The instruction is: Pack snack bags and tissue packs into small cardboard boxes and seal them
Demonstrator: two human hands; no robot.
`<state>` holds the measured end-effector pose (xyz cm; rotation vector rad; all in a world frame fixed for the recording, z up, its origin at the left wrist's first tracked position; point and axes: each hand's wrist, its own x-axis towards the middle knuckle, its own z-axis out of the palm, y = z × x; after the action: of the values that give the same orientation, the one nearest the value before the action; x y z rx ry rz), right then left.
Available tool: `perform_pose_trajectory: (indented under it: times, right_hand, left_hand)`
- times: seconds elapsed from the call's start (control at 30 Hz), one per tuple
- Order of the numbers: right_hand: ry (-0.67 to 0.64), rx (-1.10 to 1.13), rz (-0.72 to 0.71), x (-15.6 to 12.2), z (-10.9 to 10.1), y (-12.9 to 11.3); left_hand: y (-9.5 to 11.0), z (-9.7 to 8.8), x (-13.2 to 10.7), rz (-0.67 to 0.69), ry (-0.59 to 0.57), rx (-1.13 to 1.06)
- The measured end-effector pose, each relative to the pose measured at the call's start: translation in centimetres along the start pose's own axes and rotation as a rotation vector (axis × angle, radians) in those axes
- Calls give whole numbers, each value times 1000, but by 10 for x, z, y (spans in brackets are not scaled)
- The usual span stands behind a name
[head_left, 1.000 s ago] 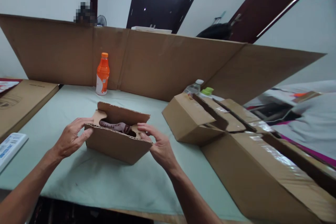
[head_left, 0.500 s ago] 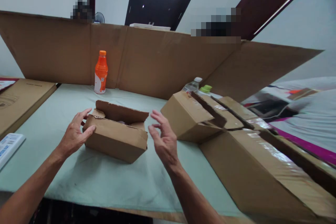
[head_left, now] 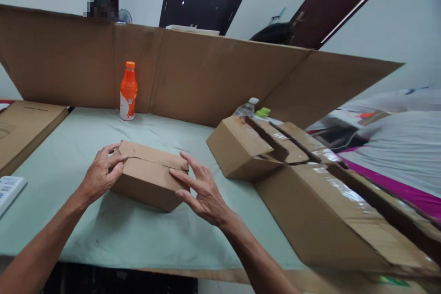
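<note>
A small brown cardboard box [head_left: 148,183] stands on the cloth in front of me, its top flaps folded down and meeting in a seam. My left hand [head_left: 103,170] grips the box's left end, thumb at the front and fingers along the upper edge. On the box's right end rests my right hand [head_left: 201,188], fingers spread, with fingertips touching the top flaps and the thumb by the front right corner. What the box contains is hidden.
An orange bottle [head_left: 128,92] stands before the cardboard screen [head_left: 213,73]. Larger open cardboard boxes [head_left: 310,211] fill the right side, with a clear bottle [head_left: 246,108] behind them. A flat carton [head_left: 31,128] and a white box [head_left: 10,193] lie left.
The raised flaps on the small box have folded down, covering its opening. My right hand has moved left onto the box's top; my left hand stays at its left end.
</note>
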<state>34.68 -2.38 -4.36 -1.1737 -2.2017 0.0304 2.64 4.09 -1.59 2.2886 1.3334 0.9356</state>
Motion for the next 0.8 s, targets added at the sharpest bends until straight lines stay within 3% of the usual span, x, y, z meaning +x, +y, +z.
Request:
perform_pose_trajectory:
  times: [0.27,0.43,0.6,0.8]
  right_hand:
    - [-246,146,-27,33,-4,22]
    - [-152,152,-35,33,3,14]
    - [-21,54,-24,-7,-4,-4]
    - [137,-127,99,-86,-45,-20]
  left_hand:
    - [-8,15,-8,2,123,-73]
    - [-12,18,-9,42,196,-86]
    - [-2,22,-8,103,111,-130]
    - [44,53,-1,181,-208,-190]
